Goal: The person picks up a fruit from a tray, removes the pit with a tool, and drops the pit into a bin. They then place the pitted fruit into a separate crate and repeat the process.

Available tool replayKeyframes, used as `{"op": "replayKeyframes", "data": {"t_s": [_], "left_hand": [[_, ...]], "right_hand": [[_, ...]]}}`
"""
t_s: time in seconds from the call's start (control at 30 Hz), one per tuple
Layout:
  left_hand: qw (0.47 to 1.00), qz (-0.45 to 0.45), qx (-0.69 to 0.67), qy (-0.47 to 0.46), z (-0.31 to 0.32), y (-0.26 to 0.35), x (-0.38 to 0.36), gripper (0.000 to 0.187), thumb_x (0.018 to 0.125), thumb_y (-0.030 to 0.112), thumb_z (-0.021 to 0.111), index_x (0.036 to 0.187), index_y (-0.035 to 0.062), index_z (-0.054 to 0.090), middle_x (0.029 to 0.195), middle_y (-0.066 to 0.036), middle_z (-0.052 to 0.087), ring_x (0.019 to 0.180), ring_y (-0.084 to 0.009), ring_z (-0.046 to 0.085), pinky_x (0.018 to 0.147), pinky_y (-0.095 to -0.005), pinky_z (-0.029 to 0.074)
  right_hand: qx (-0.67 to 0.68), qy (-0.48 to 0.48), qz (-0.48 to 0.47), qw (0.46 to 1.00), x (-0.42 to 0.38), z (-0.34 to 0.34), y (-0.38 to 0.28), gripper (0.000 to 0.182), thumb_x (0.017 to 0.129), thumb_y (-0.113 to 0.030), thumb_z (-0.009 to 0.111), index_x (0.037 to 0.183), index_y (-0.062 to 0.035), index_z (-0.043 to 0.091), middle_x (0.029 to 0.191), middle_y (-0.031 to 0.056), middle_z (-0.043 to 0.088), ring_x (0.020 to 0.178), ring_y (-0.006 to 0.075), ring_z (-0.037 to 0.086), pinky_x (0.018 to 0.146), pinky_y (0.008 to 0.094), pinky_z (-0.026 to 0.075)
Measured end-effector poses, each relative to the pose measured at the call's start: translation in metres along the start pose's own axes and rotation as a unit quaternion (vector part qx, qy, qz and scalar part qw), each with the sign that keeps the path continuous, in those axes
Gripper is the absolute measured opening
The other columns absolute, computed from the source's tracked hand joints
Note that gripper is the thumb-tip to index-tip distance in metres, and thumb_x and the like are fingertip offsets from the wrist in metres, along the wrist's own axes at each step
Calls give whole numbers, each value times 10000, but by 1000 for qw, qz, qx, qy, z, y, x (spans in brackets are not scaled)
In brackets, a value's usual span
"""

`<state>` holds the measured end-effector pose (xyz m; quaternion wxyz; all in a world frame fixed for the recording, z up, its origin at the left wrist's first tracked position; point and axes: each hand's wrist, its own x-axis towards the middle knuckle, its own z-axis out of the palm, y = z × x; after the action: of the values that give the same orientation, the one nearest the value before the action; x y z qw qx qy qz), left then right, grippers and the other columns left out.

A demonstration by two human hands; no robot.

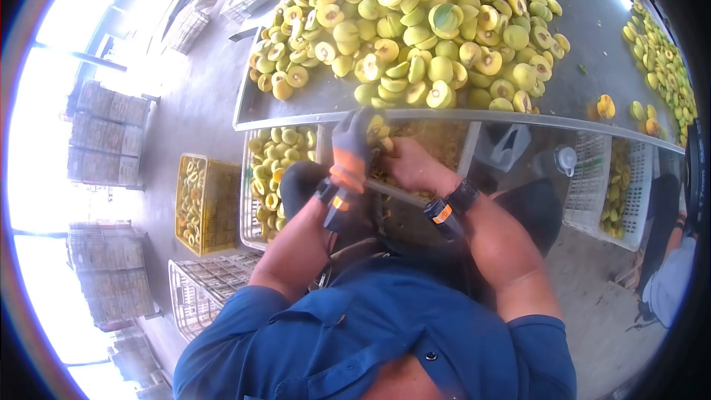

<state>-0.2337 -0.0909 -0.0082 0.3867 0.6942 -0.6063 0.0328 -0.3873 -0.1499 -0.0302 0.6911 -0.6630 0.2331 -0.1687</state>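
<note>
My left hand (351, 150), in a grey and orange glove, is closed around a yellow-green peach piece (378, 130) just below the table's near edge. My right hand (412, 164) is bare and meets the fruit from the right, its fingers curled in. Whatever sits between those fingers is hidden. Beneath both hands stands a crate (468, 150) with brownish-yellow bits in it. Above them, a large heap of halved peaches (415, 22) covers the metal table (255, 107), many with the brown pit hollow showing.
White crate (246, 207) of peach halves stands left of my knee, with a yellow crate (222, 215) farther out. A white crate (576, 185) and a clear jug (557, 161) are at right. Another person's arm (674, 237) shows at the far right. Stacked crates (107, 133) line the left.
</note>
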Motion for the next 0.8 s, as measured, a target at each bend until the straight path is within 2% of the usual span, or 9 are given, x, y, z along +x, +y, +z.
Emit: {"op": "replayKeyframes", "data": {"t_s": [0.13, 0.23, 0.33, 0.5, 0.53, 0.57, 0.6, 0.7, 0.8], "left_hand": [[999, 9, -37, -13, 13, -23, -2, 380, 863, -62, 625, 1229, 4, 705, 1109, -195, 747, 942, -359, 747, 802, -393, 608], [985, 159, -56, -35, 5, -23, 5, 449, 755, 17, 779, 1198, 15, 702, 1070, -177, 753, 967, -372, 742, 846, -419, 609], [998, 29, -22, -59, 3, -27, 4, 426, 764, 33, 796, 1177, -8, 698, 1089, -189, 754, 1029, -389, 731, 914, -428, 595], [998, 38, 46, -25, -35, -60, 7, 412, 813, 58, 806, 1208, -2, 708, 1172, -210, 739, 1080, -407, 718, 943, -434, 589], [995, 9, 84, -50, -52, -77, 4, 379, 851, 30, 750, 1226, -3, 703, 1188, -218, 732, 1085, -404, 718, 946, -432, 589], [977, -177, -119, -30, -66, -91, -1, 334, 912, 70, 727, 1235, -11, 705, 1155, -187, 748, 1047, -329, 732, 923, -397, 596], [884, -340, -313, 70, -81, -105, -6, 301, 973, 110, 703, 1245, -19, 707, 1121, -156, 763, 1008, -254, 747, 900, -362, 603], [931, -362, 41, 17, -134, -120, -12, 329, 970, 259, 745, 1149, -14, 779, 1116, -167, 788, 972, -237, 744, 877, -368, 572], [948, -303, 95, 30, -128, -136, 6, 359, 934, 264, 775, 1183, 6, 772, 1169, -184, 773, 1056, -289, 738, 926, -389, 567]], "right_hand": [[314, -177, 246, 900, -12, -11, -23, 107, 1015, -163, 590, 1002, -64, 626, 670, -28, 494, 480, 105, 468, 449, 310, 384], [315, -184, 232, 902, -22, -3, -38, 104, 1027, -164, 589, 952, -108, 544, 654, -68, 389, 464, 65, 385, 430, 294, 324], [306, -184, 198, 913, -23, -12, -38, 111, 1037, -161, 581, 958, -109, 523, 662, -60, 401, 458, 72, 385, 423, 300, 319], [239, -85, 293, 922, -16, -11, 5, 193, 1033, -182, 607, 874, -124, 514, 636, -34, 419, 470, 99, 420, 441, 318, 360], [211, -53, 319, 923, -12, -10, 18, 203, 1032, -184, 607, 862, -122, 516, 628, -29, 425, 470, 105, 424, 443, 325, 371], [205, -55, 307, 928, -13, -8, 20, 213, 1033, -186, 607, 852, -121, 516, 621, -21, 438, 469, 110, 436, 443, 329, 380], [199, -57, 296, 933, -16, -5, 21, 223, 1033, -188, 607, 841, -121, 517, 615, -13, 450, 467, 116, 447, 444, 332, 390], [171, -67, 258, 949, -14, -3, 21, 225, 1024, -208, 623, 852, -75, 561, 601, 27, 517, 449, 141, 494, 426, 338, 404], [121, -35, 217, 968, -7, -1, 9, 243, 1008, -237, 644, 914, -15, 620, 594, 44, 551, 441, 154, 515, 415, 325, 396]]}}
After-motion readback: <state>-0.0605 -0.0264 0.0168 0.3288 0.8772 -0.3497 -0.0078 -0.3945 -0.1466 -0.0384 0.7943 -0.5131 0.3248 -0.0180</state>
